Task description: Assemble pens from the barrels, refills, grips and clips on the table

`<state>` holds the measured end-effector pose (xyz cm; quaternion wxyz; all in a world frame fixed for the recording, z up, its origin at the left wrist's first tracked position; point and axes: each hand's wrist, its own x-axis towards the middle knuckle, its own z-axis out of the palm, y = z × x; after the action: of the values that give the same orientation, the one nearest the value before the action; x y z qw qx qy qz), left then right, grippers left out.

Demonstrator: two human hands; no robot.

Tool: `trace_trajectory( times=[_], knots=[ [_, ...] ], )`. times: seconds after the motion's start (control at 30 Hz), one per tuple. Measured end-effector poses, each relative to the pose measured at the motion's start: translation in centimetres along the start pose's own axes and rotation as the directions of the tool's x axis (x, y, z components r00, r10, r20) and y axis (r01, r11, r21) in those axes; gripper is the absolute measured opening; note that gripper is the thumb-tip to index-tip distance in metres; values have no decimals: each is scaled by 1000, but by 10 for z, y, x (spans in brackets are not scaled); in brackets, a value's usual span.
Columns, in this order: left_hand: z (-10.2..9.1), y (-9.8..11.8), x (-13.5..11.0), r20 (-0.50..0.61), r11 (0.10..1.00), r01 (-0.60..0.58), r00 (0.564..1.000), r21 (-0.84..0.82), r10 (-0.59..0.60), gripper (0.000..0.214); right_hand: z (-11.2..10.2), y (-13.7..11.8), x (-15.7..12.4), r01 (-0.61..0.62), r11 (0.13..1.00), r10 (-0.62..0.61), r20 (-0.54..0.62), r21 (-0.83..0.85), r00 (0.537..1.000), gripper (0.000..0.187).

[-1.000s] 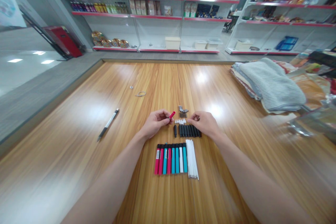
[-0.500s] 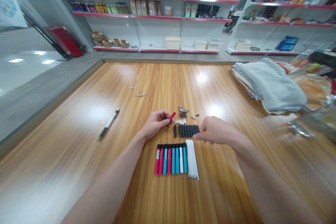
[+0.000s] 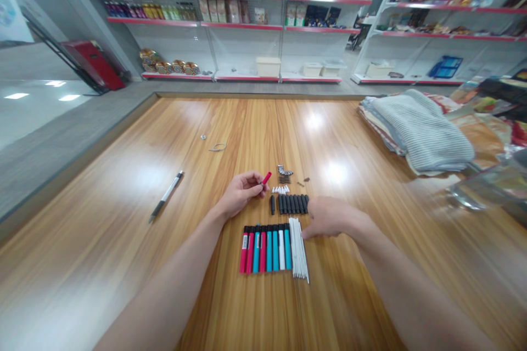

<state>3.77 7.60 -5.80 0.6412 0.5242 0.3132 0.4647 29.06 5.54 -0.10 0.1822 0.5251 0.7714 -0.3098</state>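
A short pink pen barrel slants up out of my left hand, which is closed round its lower end. My right hand reaches down to the row of thin white pen refills, a fingertip against their right side. Its other fingers are curled under the palm and blurred, so a grip cannot be made out. Left of the refills lie pink, blue and white pen barrels with black ends. Black grip sleeves form a row above, with one sleeve set apart.
Small white tips, springs and silver metal parts lie beyond the sleeves. An assembled pen and a wire loop are on the left. Folded cloths and a clear container occupy the right side.
My right hand has moved from beside the black sleeves down toward me, to the white refills. My left hand still holds the pink barrel. The whole view has shifted slightly.
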Motion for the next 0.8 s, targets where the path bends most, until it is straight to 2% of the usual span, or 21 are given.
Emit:
trace_trajectory(
  times=[0.17, 0.37, 0.6, 0.8],
  knots=[
    [-1, -1, 1, 8, 1000, -4, 1000, 11, 4, 18, 1, -3, -1, 38, 991, -53, -115, -125, 992, 40],
    [-2, -2, 1, 14, 1000, -4, 1000, 12, 4, 17, -1, -2, 1, 14, 993, -11, 22, -120, 1000, 50],
    [-2, -3, 1, 21, 1000, -7, 1000, 3, 7, 17, -1, -3, 4, -34, 993, 42, 66, -112, 997, 48],
    [-3, -3, 2, 24, 1000, -1, 1000, 6, 1, 17, -1, -3, 1, 36, 986, -51, -91, -162, 995, 35]
  ],
)
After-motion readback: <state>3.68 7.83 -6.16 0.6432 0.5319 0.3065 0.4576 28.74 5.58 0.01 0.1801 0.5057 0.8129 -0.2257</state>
